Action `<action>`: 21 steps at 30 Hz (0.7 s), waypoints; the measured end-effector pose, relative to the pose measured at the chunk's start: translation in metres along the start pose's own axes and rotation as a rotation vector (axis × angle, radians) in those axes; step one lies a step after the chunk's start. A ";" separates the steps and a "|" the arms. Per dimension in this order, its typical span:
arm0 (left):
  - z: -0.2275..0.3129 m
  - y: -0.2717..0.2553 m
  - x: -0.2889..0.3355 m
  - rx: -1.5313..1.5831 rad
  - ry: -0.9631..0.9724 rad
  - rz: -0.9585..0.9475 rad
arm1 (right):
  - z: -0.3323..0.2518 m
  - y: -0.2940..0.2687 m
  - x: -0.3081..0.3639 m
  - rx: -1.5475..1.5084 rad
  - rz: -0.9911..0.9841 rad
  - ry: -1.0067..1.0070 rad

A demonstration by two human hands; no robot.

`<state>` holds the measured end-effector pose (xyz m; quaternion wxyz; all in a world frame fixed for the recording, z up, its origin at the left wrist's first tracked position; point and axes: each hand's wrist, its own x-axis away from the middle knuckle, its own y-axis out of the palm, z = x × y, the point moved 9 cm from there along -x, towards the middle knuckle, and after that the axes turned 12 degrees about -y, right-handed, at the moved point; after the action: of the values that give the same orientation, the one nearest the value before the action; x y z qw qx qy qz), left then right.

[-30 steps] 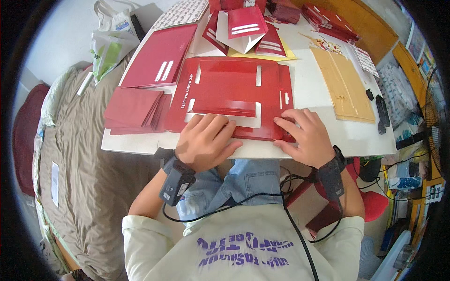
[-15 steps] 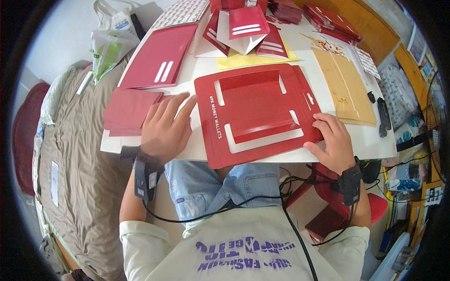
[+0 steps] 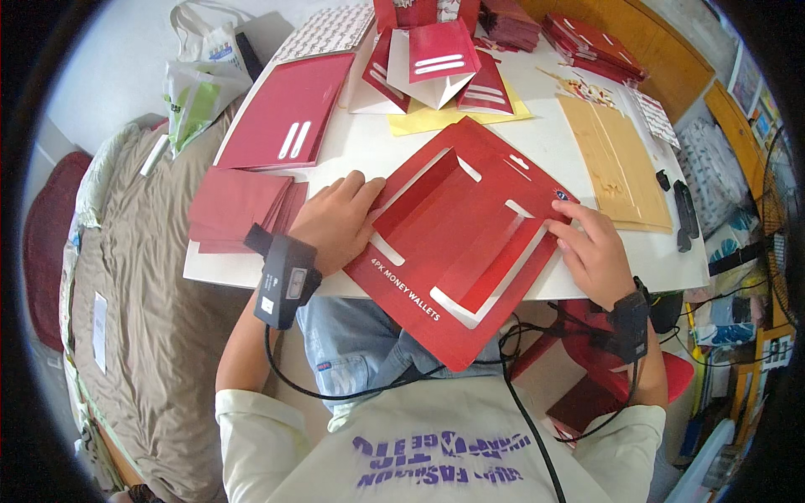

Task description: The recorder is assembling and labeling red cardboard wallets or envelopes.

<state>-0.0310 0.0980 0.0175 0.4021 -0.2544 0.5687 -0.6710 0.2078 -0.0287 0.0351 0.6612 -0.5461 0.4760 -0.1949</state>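
A red cardboard packaging card (image 3: 478, 210) with two raised folded flaps, white-edged slots and a hanging hole sits turned at a slant, its near corner jutting past the table edge over my lap. My left hand (image 3: 337, 222) grips its left edge, fingers together; the thumb is mostly hidden. At the right edge my right hand (image 3: 597, 256) holds the card with bent fingers on the border. Just left of my left hand is a stack of dull red paper pieces (image 3: 239, 205).
Larger red cards (image 3: 289, 105) lie at the far left. Folded red-and-white card stands (image 3: 436, 63) rise over a yellow sheet (image 3: 419, 119) at the back. Tan sheets (image 3: 616, 163) and a black tool (image 3: 686, 210) lie right. A black cable (image 3: 532, 419) crosses my lap.
The red card has turned clockwise and its near corner has come toward me over the table edge. My left hand has moved right onto its left edge; my right hand stays at its right side.
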 end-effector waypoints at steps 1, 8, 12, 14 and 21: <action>0.001 -0.001 0.000 0.016 -0.050 -0.019 | -0.004 0.002 -0.002 0.006 -0.032 -0.012; 0.010 -0.005 0.008 -0.082 -0.110 -0.129 | -0.008 -0.003 -0.013 0.102 0.115 0.016; 0.010 -0.002 0.015 -0.043 -0.117 -0.156 | -0.010 -0.012 -0.011 0.076 0.159 0.033; 0.011 -0.002 0.019 -0.005 -0.064 -0.113 | -0.019 -0.008 -0.012 -0.066 0.125 0.021; 0.026 -0.014 0.047 -0.165 0.372 0.015 | -0.044 -0.004 -0.005 -0.011 0.098 -0.092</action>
<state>-0.0395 0.0443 0.0314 0.2728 -0.1540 0.6881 -0.6545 0.1693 -0.0499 0.0430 0.6882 -0.5341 0.4723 -0.1341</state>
